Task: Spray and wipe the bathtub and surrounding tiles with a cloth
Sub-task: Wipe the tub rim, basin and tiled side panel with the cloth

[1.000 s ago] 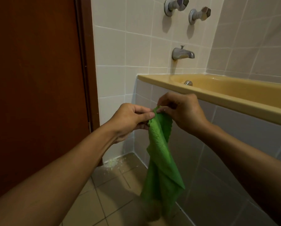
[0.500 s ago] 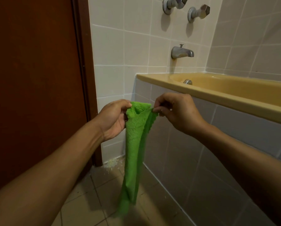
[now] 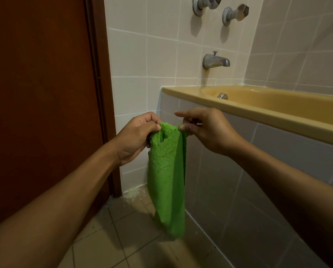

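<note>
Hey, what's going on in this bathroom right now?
A person stands beside the yellow bathtub and holds a green cloth up by its top edge with both hands. The left hand grips one corner and the right hand pinches the other, so the cloth hangs down in front of the tiled tub side. The cloth is not against the tub rim or the wall tiles, and no spray bottle is in view.

Two hands point(image 3: 134, 138) point(image 3: 208, 130), one green cloth point(image 3: 165, 180), one bathtub point(image 3: 258, 111), two tap handles point(image 3: 207, 2) point(image 3: 236, 12), one spout point(image 3: 216, 60).
</note>
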`<state>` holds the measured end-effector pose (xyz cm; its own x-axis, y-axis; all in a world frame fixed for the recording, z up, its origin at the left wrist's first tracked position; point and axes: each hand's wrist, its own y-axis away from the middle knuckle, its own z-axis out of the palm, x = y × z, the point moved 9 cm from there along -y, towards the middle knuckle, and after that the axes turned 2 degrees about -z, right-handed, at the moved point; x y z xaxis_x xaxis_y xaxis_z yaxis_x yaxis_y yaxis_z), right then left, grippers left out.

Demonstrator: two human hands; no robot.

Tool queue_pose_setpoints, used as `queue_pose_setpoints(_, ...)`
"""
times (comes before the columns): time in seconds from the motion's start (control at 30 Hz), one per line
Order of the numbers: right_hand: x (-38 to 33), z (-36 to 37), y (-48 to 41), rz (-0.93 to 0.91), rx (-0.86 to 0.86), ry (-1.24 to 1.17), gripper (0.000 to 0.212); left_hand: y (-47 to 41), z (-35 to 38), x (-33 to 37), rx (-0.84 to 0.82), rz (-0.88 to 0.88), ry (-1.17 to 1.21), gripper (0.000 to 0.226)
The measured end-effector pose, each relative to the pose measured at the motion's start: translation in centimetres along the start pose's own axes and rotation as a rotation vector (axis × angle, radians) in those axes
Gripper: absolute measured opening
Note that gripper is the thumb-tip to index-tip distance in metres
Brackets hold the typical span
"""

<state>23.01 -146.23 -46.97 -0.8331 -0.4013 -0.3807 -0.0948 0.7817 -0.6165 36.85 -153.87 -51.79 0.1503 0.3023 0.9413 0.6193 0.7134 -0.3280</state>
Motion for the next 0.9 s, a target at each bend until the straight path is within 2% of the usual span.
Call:
queue_pose_setpoints(0.2, 0.7, 1.1, 0.3, 0.078, -0.149, -0.034, 0.010, -0.1, 0.2, -0.7, -0.028, -0.024, -0.022, 0.007)
queue_pose_setpoints(0.37, 1.5, 0.9, 0.6, 0.107, -0.131, -0.117, 0.004, 0.0, 0.5, -0.5, -0.031, -0.036, -0.058, 0.011)
queue_pose_setpoints(0.5, 1.2, 0.0, 0.6, 0.075, -0.014, -0.128, 0.009, -0.1, 0.3, 0.6, -0.003, -0.014, -0.123, 0.006)
queue_pose_setpoints(0.57, 0.8, -0.4, 0.4, 0.074, 0.012, -0.154, 0.013, -0.1, 0.4, 1.3, 0.012, 0.000, -0.187, 0.010)
queue_pose_setpoints(0.77, 0.4, -1.0, 0.4, 0.072, 0.040, -0.127, 0.017, 0.3, 1.5, 2.2, 0.019, 0.063, -0.174, 0.016)
queue_pose_setpoints(0.9, -0.3, -1.2, 0.7, 0.059, 0.013, -0.100, 0.013, 0.2, 1.4, 2.2, 0.107, 0.124, -0.238, 0.010)
